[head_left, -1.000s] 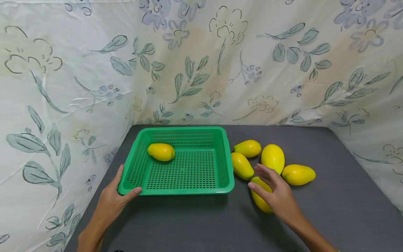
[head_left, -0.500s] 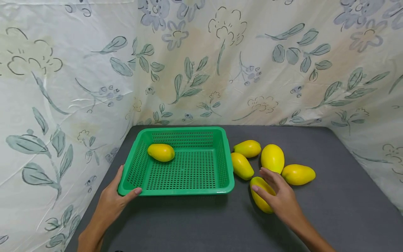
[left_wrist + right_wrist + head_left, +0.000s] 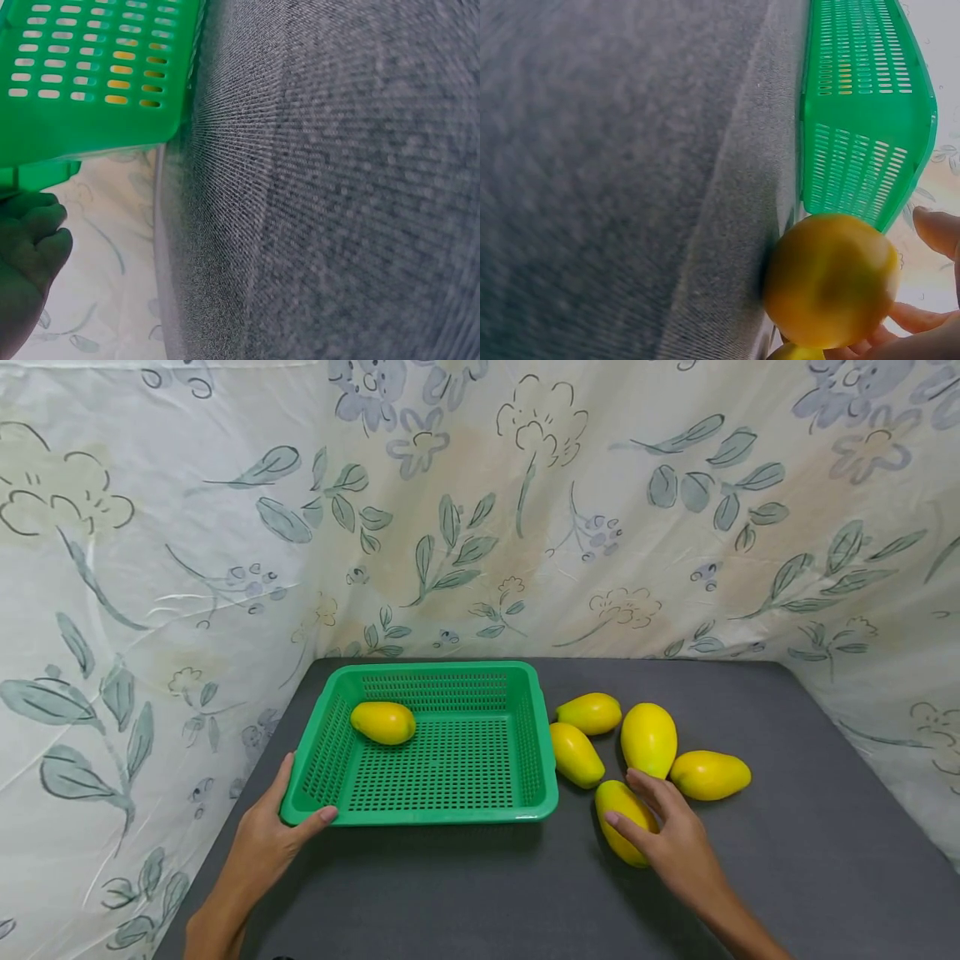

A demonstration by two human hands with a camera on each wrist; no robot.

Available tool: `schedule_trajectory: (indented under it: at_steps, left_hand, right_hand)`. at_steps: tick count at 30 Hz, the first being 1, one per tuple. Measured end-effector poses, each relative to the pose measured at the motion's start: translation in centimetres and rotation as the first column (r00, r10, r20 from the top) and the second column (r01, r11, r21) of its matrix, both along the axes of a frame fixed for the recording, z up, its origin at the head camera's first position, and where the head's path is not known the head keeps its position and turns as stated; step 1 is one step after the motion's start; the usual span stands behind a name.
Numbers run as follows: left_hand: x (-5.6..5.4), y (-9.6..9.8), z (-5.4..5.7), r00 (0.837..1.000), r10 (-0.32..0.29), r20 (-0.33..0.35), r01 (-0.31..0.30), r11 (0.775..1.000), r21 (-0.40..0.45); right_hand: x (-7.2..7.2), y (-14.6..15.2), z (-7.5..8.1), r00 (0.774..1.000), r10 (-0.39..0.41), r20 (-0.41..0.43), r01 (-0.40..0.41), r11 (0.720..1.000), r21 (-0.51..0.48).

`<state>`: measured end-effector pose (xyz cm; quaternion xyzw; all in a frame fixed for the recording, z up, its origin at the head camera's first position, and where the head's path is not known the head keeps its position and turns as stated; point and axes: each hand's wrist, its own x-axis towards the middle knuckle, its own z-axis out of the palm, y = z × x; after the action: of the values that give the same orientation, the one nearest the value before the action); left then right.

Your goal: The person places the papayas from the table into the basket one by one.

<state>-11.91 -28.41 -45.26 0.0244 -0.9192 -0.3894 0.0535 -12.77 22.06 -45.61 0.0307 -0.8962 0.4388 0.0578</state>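
Note:
My left hand [image 3: 266,835] grips the near left corner of a green perforated plastic basket [image 3: 442,817], thumb on the rim and fingers along the side. In the left wrist view those curled fingers [image 3: 41,225] lie at the basket's edge. One yellow mango [image 3: 383,723] lies inside the basket. My right hand [image 3: 678,839] hovers over the nearest loose mango [image 3: 618,843], thumb above it and fingers reaching to its far right side. In the right wrist view the thumb [image 3: 937,231] stands apart from that fruit; whether the lower fingers touch it I cannot tell.
Several more mangoes lie right of the basket: one at the back [image 3: 590,714], one against the basket wall [image 3: 577,756], one upright in view [image 3: 649,739], one farthest right [image 3: 711,775]. A dark grey cloth [image 3: 450,902] covers the table; floral curtains [image 3: 480,527] close it in.
My right hand has shifted slightly right and down, its fingers lowering round the far side of the nearest mango. The left hand and basket have not moved.

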Motion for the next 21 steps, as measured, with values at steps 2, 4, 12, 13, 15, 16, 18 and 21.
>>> schedule_trajectory:
  at_steps: [2, 4, 12, 13, 15, 16, 18, 21]
  left_hand:
    - [0.0, 0.0, -0.1, 1.000, 0.000, -0.008, 0.000, 1.000, -0.001]
    - [0.0, -0.1, -0.2, 1.000, 0.001, -0.018, -0.001, 1.000, -0.005]
    - [0.0, -0.1, -0.3, 0.999, -0.003, -0.040, 0.003, 1.000, -0.005]
    - [0.0, -0.1, -0.3, 0.999, -0.003, -0.041, 0.003, 1.000, -0.003]
    - [-0.1, 0.0, -0.3, 0.999, -0.003, -0.041, 0.003, 1.000, -0.003]
    - [-0.1, 0.0, -0.2, 0.999, -0.003, -0.040, 0.003, 1.000, -0.002]
    - [-0.1, 0.0, -0.2, 0.999, -0.004, -0.047, 0.004, 1.000, -0.001]
    - [0.0, 0.0, -0.3, 0.998, -0.003, -0.062, 0.003, 1.000, -0.004]
  right_hand:
    - [0.0, 0.0, -0.2, 1.000, -0.009, 0.009, 0.008, 1.000, 0.012]
    - [0.0, -0.1, -0.5, 1.000, -0.017, 0.019, 0.017, 1.000, 0.024]
    - [0.1, 0.0, -0.9, 0.999, -0.026, 0.043, 0.024, 0.998, 0.061]
    - [0.1, 0.0, -1.0, 0.999, -0.027, 0.042, 0.024, 0.997, 0.069]
    - [0.0, 0.1, -1.0, 0.998, -0.027, 0.048, 0.023, 0.996, 0.082]
    - [0.0, 0.1, -1.0, 0.998, -0.027, 0.055, 0.022, 0.996, 0.088]
    - [0.0, 0.2, -1.1, 0.997, -0.025, 0.070, 0.018, 0.995, 0.099]
    - [-0.1, 0.2, -1.2, 0.996, -0.014, 0.085, 0.003, 0.992, 0.123]
